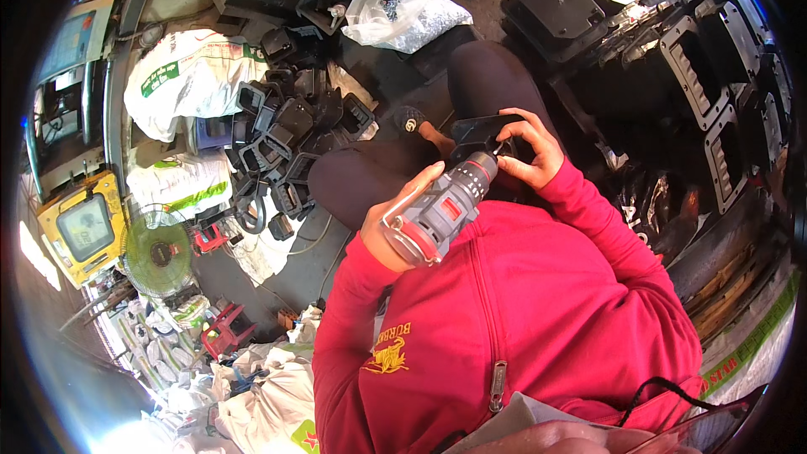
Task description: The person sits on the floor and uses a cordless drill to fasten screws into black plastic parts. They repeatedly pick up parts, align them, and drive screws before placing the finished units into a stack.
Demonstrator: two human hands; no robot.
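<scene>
A grey and red cordless drill (441, 210) is held in my left hand (388, 217), its chuck pointing up and to the right. My right hand (534, 151) is curled around the edge of a black plastic-looking part (479, 130) above my lap. The thumb and index finger of that hand come close together beside the drill's tip. Whether a small screw or the bit sits between those fingertips is too small to tell. The drill's tip meets or nearly meets the black part; the exact contact is hidden.
A clear plastic bag of small metal pieces (403, 17) stands beyond my knees. Many black frame-like parts (277, 139) are heaped at the left, near a fan (157, 254) and white sacks (189, 76). Black housings (555, 4) and framed panels (693, 67) are stacked at the right.
</scene>
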